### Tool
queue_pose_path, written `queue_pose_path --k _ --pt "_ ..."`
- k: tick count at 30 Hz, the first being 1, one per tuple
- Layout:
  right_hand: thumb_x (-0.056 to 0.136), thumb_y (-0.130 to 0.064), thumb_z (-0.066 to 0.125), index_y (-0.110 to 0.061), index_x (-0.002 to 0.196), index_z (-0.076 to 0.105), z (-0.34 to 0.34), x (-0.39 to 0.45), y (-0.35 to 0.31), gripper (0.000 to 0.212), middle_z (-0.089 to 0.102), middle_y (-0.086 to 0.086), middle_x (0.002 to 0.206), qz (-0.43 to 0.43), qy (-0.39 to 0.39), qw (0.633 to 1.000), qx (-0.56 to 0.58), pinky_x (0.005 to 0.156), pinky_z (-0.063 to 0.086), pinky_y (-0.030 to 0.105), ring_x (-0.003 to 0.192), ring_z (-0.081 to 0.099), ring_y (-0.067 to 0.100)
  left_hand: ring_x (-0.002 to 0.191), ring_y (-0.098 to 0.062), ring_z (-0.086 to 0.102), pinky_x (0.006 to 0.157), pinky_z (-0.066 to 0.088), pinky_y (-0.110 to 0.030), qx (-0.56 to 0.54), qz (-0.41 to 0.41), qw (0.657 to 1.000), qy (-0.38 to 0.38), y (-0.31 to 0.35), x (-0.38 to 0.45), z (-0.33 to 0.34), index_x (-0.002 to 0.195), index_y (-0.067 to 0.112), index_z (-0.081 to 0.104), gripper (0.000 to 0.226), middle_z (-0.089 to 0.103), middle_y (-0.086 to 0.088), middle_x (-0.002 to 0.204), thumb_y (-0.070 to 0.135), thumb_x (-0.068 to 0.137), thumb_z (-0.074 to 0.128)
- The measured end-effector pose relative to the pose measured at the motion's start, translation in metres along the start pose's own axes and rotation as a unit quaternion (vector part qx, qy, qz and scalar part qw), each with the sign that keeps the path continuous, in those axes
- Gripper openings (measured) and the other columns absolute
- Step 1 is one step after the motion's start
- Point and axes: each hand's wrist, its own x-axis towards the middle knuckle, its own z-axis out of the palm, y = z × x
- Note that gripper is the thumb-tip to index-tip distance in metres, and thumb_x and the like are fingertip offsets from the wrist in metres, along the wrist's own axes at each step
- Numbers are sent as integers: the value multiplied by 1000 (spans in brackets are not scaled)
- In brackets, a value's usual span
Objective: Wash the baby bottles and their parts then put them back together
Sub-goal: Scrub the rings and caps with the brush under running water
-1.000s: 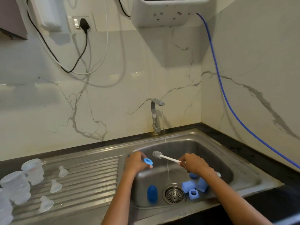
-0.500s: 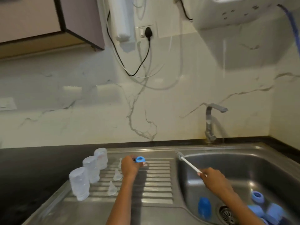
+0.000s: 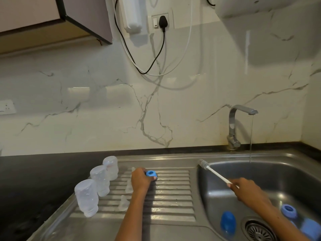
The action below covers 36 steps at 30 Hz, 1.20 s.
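Observation:
My left hand (image 3: 140, 180) holds a blue bottle ring (image 3: 151, 174) low over the ribbed steel drainboard (image 3: 172, 193). Three clear bottles (image 3: 99, 180) stand upside down in a row at its left edge, and clear teats (image 3: 123, 203) lie between them and my hand. Over the sink basin (image 3: 271, 178), my right hand (image 3: 246, 190) grips the white handle of a small bottle brush (image 3: 205, 165), bristles pointing up and left. In the basin lie a blue cap (image 3: 227, 222), another blue ring (image 3: 288, 210) and more blue parts (image 3: 311, 226).
The tap (image 3: 234, 126) at the back of the sink runs a thin stream of water (image 3: 250, 140). A drain strainer (image 3: 258, 230) sits at the basin bottom. Black countertop (image 3: 34, 171) lies left of the drainboard. Cables hang from a wall socket (image 3: 162, 20) above.
My left hand carried the blue ring from the sink leftwards to the drainboard and lowered it. My right hand stayed over the basin with the brush. The view turned left.

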Motion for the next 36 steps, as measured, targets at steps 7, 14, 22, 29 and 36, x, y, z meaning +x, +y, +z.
queue_pose_path --k 7,14,22,29,36 --pt "99 -38 46 -21 98 67 0 5 3 26 62 -4 70 5 8 1000 3 57 44 22 62 59 10 92 -18 60 79 46 -23 8 -3 1000 0 5 0 4 110 3 62 46 67 -13 107 23 73 82" --pt "98 -35 48 -23 105 68 -10 8 1 25 60 -2 72 26 14 999 16 71 51 32 72 61 18 120 -27 55 98 43 -32 9 65 996 64 30 -8 1 127 -1 57 53 60 -15 129 23 82 74" --pt "99 -36 47 -22 118 65 -64 -21 43 30 62 1 85 84 40 996 -9 73 47 30 80 61 19 109 -27 61 94 46 -35 53 149 987 -16 75 -48 60 113 3 67 34 67 -13 114 21 85 71" --pt "98 -35 48 -15 117 66 -101 -44 121 33 65 12 119 190 71 979 -22 90 46 33 110 60 29 85 -12 63 81 51 -26 60 219 960 -164 139 -90 164 94 12 69 17 67 -2 90 25 83 73" --pt "99 -34 48 -14 116 65 -105 -28 145 31 66 9 117 206 83 975 -3 86 46 29 106 61 24 105 -28 63 88 48 -34 198 328 882 -273 194 -119 287 104 6 69 29 68 -15 109 26 83 70"
